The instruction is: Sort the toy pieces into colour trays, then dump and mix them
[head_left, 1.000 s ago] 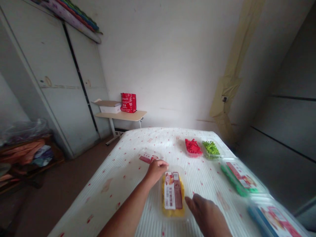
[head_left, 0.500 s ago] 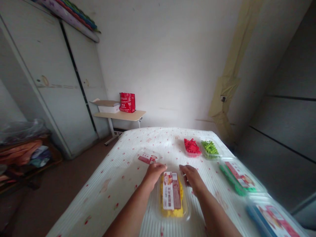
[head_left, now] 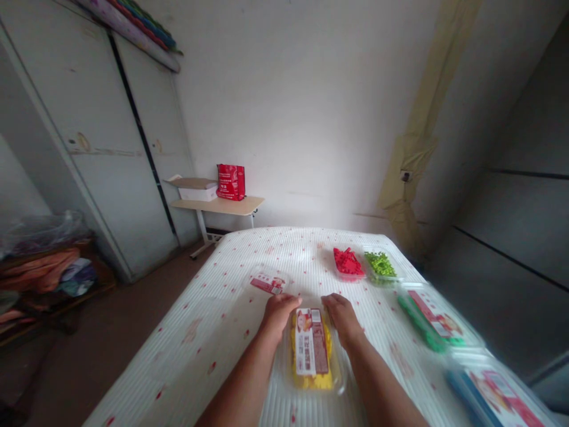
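A lidded clear plastic container (head_left: 334,379) of yellow pieces, with a printed label on its lid, lies on the table in front of me. My left hand (head_left: 281,311) grips its far left corner, thumb over the rim. At the far right corner my right hand (head_left: 340,314) is closed on the rim, its fingertips partly hidden behind the edge. Just beyond my left hand lies a loose clear lid (head_left: 267,281) with a similar label.
Toward the back right stand containers of red pieces (head_left: 348,262) and light green pieces (head_left: 380,265). Nearer along the right edge are lidded containers of green pieces (head_left: 438,320) and blue pieces (head_left: 489,391). A small desk (head_left: 222,206) holds a red bag (head_left: 230,182) and a box (head_left: 198,190).
My right hand has moved slightly left and closed in on the container's far right corner. My left hand stays at the left corner. The view has shifted a little.
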Demonstrator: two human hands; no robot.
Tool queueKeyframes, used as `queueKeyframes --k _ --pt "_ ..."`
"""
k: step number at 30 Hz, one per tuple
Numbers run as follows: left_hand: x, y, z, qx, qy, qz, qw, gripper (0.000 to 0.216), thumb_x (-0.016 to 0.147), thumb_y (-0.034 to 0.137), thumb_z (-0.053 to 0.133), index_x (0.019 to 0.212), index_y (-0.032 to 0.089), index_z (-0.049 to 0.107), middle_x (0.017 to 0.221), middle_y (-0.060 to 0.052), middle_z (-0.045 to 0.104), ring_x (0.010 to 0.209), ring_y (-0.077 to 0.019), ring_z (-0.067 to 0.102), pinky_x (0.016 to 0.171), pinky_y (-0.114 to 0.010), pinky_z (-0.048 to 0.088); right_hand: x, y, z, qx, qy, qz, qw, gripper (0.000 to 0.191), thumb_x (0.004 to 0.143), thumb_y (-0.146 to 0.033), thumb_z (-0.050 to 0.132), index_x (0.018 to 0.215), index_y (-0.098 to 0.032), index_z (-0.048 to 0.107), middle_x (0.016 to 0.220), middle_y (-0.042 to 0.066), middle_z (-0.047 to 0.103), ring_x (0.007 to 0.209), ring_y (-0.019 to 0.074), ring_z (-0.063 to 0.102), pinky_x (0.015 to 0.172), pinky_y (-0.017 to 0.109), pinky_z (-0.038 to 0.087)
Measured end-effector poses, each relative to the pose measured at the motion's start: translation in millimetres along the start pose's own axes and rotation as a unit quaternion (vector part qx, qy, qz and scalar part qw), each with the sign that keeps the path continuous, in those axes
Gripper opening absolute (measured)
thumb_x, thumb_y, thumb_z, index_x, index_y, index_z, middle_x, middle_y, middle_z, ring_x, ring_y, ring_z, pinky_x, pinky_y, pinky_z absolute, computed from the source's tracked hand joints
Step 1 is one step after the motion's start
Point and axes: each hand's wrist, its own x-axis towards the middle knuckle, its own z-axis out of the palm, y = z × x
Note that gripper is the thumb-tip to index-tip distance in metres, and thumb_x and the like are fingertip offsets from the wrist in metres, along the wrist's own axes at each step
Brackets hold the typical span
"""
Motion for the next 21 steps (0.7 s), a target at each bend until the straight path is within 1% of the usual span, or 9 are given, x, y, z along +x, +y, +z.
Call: queueKeyframes --k 2,4,7,10,12,15,18,21 --pt "-0.7 0.7 0.1 0.001 0.003 0.002 1.0 0.027 0.053 0.039 0.069 0.057 0.014 0.058 0.047 -0.001 0.058 0.046 -0.0159 0.056 0.047 -0.026 0.039 0.5 1.5 -0.5 0.0 -0.007 0.003 1.0 0.024 0.061 -0.04 0.055 0.058 -0.019 0.046 0.048 -0.005 0.046 0.044 0.0086 0.041 0.043 0.023 0.032" --pt "-2.5 3.5 -1.4 0.008 0.007 0.005 1.0 0.029 0.054 0.042 0.069 0.057 0.015 0.057 0.047 0.0 0.058 0.048 -0.0163 0.057 0.048 -0.026 0.039 -2.0 0.8 -3.9 -0.007 -0.012 0.007 1.0 0.027 0.062 -0.043 0.057 0.058 -0.019 0.046 0.045 -0.007 0.042 0.041 0.0073 0.038 0.04 0.022 0.028" --pt "-9.7 10.7 -9.2 0.024 0.011 0.014 1.0 0.034 0.059 0.05 0.065 0.057 0.017 0.055 0.05 0.002 0.057 0.053 -0.016 0.057 0.05 -0.025 0.039 -13.5 -3.4 -16.0 -0.029 -0.021 0.018 0.999 0.033 0.064 -0.048 0.058 0.057 -0.02 0.043 0.041 -0.009 0.035 0.036 0.0059 0.032 0.037 0.02 0.022" --pt "-25.6 16.9 -22.6 0.045 0.011 0.015 0.999 0.036 0.065 0.053 0.059 0.058 0.019 0.051 0.052 0.004 0.054 0.052 -0.0137 0.054 0.047 -0.023 0.037 -32.8 -6.2 -32.6 -0.063 -0.061 0.03 0.996 0.034 0.067 -0.049 0.057 0.058 -0.02 0.044 0.043 -0.008 0.041 0.038 0.007 0.037 0.038 0.02 0.029" --pt "-40.7 18.2 -31.9 0.064 -0.002 0.008 0.998 0.035 0.063 0.051 0.061 0.057 0.019 0.049 0.047 0.005 0.051 0.046 -0.012 0.049 0.042 -0.021 0.033 -45.9 -5.0 -41.1 -0.075 -0.1 0.045 0.991 0.03 0.069 -0.046 0.056 0.06 -0.019 0.046 0.044 -0.007 0.045 0.039 0.0073 0.04 0.04 0.02 0.031" --pt "-64.6 16.2 -41.8 0.083 -0.036 -0.015 0.996 0.035 0.059 0.046 0.067 0.053 0.019 0.046 0.041 0.006 0.046 0.038 -0.0097 0.042 0.037 -0.02 0.027 -59.6 0.6 -45.0 -0.065 -0.132 0.071 0.987 0.025 0.07 -0.042 0.054 0.062 -0.019 0.047 0.042 -0.007 0.045 0.038 0.0066 0.039 0.04 0.02 0.029" --pt "-81.7 12.0 -44.9 0.076 -0.065 -0.035 0.994 0.032 0.062 0.044 0.063 0.054 0.018 0.046 0.042 0.004 0.048 0.037 -0.0088 0.041 0.037 -0.02 0.029 -64.1 5.5 -41.5 -0.04 -0.132 0.089 0.986 0.023 0.069 -0.039 0.053 0.06 -0.019 0.045 0.041 -0.008 0.045 0.037 0.0062 0.038 0.04 0.019 0.027" --pt "-88.6 7.1 -43.6 0.028 -0.094 -0.05 0.994 0.029 0.063 0.041 0.062 0.056 0.017 0.048 0.043 0.005 0.048 0.038 -0.008 0.042 0.038 -0.02 0.03 -63.3 7.0 -38.1 -0.027 -0.125 0.096 0.987 0.022 0.066 -0.038 0.054 0.059 -0.02 0.043 0.041 -0.008 0.044 0.036 0.0061 0.038 0.039 0.02 0.026"
